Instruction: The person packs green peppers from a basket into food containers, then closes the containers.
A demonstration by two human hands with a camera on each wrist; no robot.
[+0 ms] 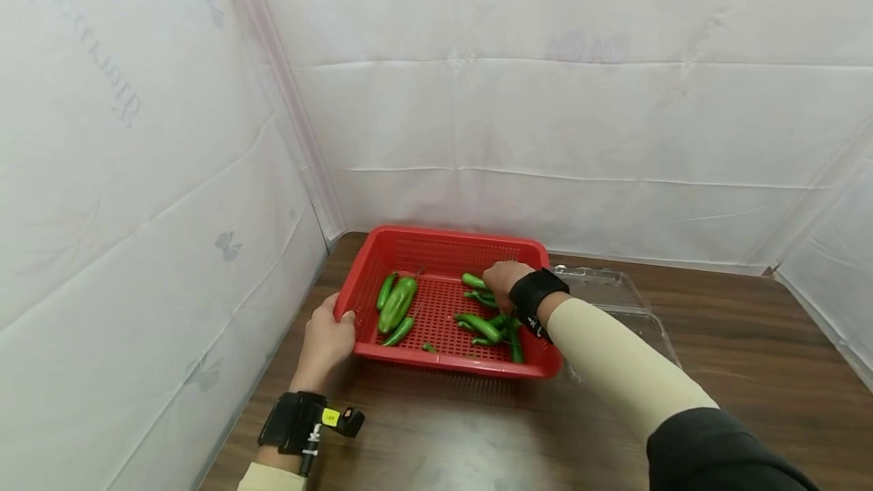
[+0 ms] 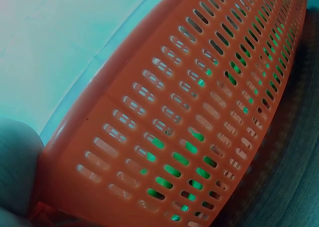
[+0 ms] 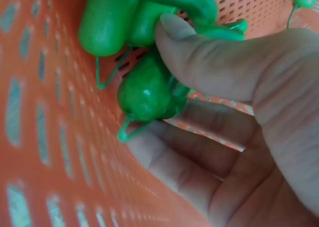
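One red basket (image 1: 446,248) held about ten green peppers (image 1: 398,304); right hand (image 1: 503,282) pinched several, left hand (image 1: 327,339) gripped its rim.

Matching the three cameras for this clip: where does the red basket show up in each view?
Head: red basket sits centre on the table, left hand holding its left rim, right hand inside among green peppers.
Left wrist: its perforated side wall fills the picture.
Right wrist: its mesh floor lies behind the fingers.
Shared landmark: the green peppers, seen through the slots or directly.

Peppers (image 1: 398,303) lie in the basket (image 1: 443,237) (on the table (image 1: 750,370)), a clear tray (image 1: 617,290) just right.
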